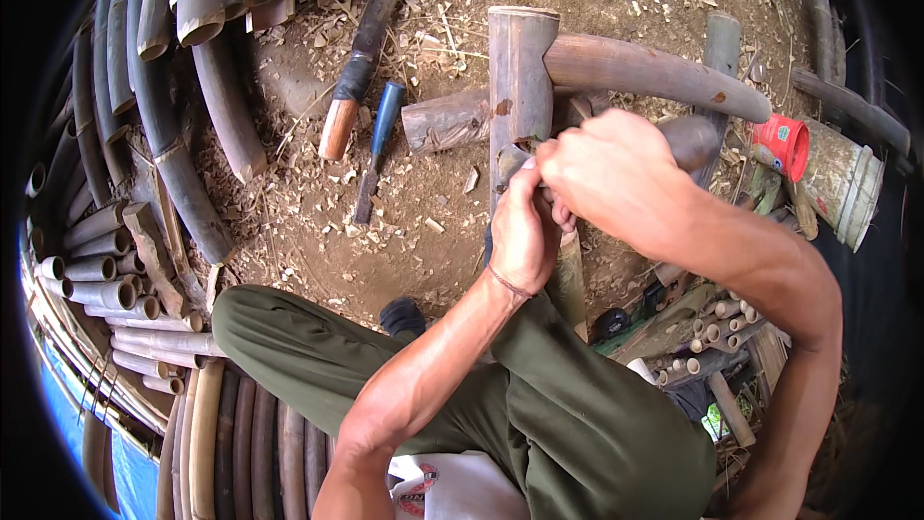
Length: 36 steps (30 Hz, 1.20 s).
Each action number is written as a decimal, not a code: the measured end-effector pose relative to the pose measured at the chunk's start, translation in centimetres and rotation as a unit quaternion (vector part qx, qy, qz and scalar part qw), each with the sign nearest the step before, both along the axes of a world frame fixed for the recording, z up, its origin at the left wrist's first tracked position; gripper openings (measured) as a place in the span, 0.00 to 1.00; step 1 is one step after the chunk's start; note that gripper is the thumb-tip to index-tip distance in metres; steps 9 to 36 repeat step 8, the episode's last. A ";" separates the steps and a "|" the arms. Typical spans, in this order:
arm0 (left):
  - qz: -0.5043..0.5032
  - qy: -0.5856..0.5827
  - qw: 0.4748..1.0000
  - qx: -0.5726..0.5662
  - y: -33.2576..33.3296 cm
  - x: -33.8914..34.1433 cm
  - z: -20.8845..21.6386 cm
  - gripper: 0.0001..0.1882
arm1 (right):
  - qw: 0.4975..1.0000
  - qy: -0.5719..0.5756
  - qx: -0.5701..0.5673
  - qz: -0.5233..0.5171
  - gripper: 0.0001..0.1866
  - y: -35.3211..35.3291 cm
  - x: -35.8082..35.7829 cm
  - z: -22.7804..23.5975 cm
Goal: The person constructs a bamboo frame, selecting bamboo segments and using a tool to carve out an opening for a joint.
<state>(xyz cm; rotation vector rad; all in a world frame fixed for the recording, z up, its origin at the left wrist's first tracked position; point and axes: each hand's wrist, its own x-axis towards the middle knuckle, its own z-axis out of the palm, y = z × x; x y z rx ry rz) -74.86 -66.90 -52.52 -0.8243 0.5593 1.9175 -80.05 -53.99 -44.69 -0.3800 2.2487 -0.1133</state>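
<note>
My left hand (523,239) and my right hand (611,171) meet in front of a thick upright bamboo piece (521,58). The right hand is closed in a fist over the left one's fingertips. Fingers of the left hand are bent in against the bamboo; whatever either hand grips is hidden. A curved bamboo crosspiece (654,67) fits into a notch near the top of that piece. Behind it lies another bamboo length (443,123). To the left on the ground rest a chisel (385,125) with a blue handle and a machete (339,123) with a wooden grip.
Long bamboo poles (159,125) and stacked cut pieces (106,270) line the left side. At the right sit a red can (782,146) and a dirty pale bucket (842,178). Thin bamboo tubes (722,327) lie beside my right forearm. Wood shavings litter the dirt ground (327,231).
</note>
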 end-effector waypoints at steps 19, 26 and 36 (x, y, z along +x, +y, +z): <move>-0.109 -0.094 0.984 0.108 -4.0 -1.3 -0.1 0.40 | 0.984 0.083 0.016 0.158 0.09 -3.5 -7.3 -2.0; -0.109 -0.094 0.984 0.108 -4.0 -1.3 -0.1 0.40 | 0.984 0.083 0.016 0.158 0.09 -3.5 -7.3 -2.0; -0.109 -0.094 0.984 0.108 -4.0 -1.3 -0.1 0.40 | 0.984 0.083 0.016 0.158 0.09 -3.5 -7.3 -2.0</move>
